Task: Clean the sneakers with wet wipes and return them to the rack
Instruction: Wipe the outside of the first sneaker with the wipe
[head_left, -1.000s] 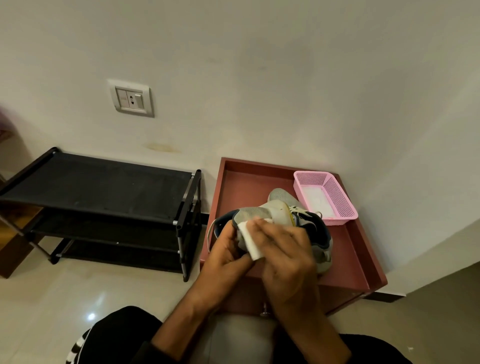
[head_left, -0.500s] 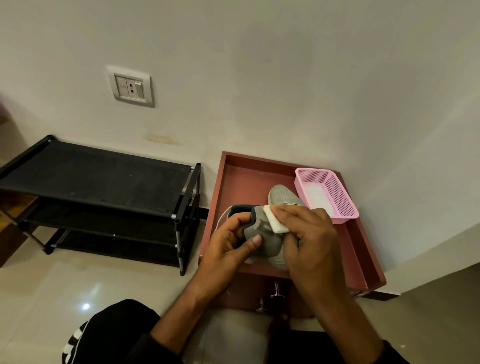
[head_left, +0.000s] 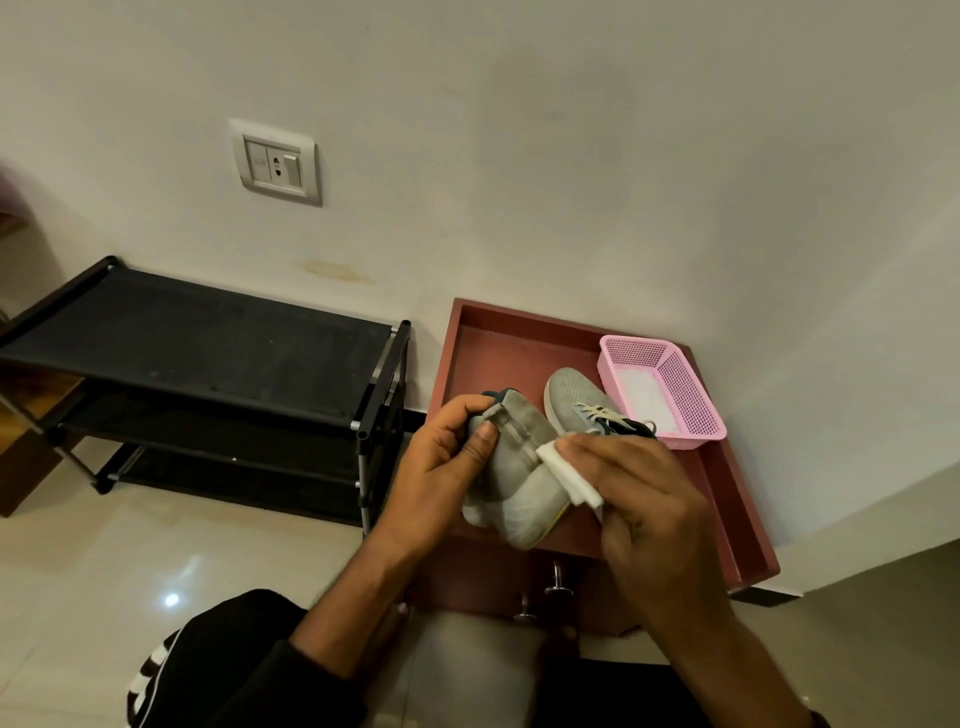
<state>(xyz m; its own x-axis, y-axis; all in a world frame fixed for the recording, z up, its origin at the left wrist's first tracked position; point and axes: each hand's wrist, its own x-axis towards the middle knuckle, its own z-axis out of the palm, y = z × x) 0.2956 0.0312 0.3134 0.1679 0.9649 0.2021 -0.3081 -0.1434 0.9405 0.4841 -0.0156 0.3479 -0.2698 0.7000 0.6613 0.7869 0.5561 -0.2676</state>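
L hand (head_left: 441, 462) grips the grey sneaker (head_left: 519, 478) by its heel, held above the counter (head_left: 498, 353). R hand (head_left: 639, 493) pinches a folded wet wipe (head_left: 566, 475) against its side. Second sneaker (head_left: 582, 402) lies beside the pink basket (head_left: 670, 384). Risk: the heel-only grip could twist under wiping pressure & drop the shoe. Rack (head_left: 208, 343) waits nearby.

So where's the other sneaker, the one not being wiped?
The second sneaker lies on the red cabinet top, right of centre in the head view, just behind the hands and beside the pink basket.
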